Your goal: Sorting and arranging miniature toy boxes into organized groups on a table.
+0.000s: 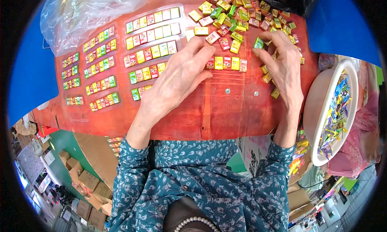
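Small colourful boxes stand in a short row [227,63] on the red tabletop, red and yellow ones side by side. My left hand [175,75] rests at the row's left end, thumb and index finger apart around the end box; I cannot tell whether they touch it. Between the thumb and fingers of my right hand [284,63], to the right of and beyond the row, is a small green box [259,42]. Loose boxes [235,46] lie just past the row. Part of a filled clear tray [150,51] is covered by my left hand.
A big heap of loose boxes [242,10] spreads at the far side, beside a black plastic bag [294,0]. Several filled clear trays [100,83] stand on the left, near a clear plastic bag [80,14]. A white tub [313,111] of small colourful pieces stands at the right edge.
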A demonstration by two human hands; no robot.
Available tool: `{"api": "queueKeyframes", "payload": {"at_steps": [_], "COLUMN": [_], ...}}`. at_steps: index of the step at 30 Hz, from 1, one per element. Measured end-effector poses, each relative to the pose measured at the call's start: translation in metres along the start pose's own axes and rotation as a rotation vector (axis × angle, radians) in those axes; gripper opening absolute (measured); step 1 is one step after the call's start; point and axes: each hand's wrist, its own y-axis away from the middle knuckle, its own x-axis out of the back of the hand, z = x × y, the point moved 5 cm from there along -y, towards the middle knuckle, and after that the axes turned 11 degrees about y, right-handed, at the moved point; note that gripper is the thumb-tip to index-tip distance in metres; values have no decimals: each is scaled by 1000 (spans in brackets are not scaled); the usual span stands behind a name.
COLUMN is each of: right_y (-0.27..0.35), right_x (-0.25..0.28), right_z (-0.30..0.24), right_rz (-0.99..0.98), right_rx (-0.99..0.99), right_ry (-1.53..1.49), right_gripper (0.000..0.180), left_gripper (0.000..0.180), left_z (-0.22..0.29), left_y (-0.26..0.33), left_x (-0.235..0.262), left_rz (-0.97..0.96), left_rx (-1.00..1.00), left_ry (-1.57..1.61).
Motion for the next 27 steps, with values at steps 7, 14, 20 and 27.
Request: {"api": "queueKeyframes", "payload": {"at_steps": [7, 14, 20, 27], "right_y": [22, 14, 11, 19], "right_x": [-3, -41, -58, -34], "right_z": [-28, -74, -72, -52], "right_rz": [-57, -54, -33, 59], "right_rx": [23, 274, 308, 224], "right_ry": [-145, -126, -85, 5], "right_gripper": [30, 46, 51, 53], "left_gripper": [52, 49, 48, 47], "left_z": [2, 3, -1, -2], "left_y": [6, 16, 17, 10], "left_x": [16, 37, 30, 21], "left_rz": [38, 69, 61, 49], "left_rx": [57, 103, 46, 35], "left_ry": [-7, -9, -15, -72]}}
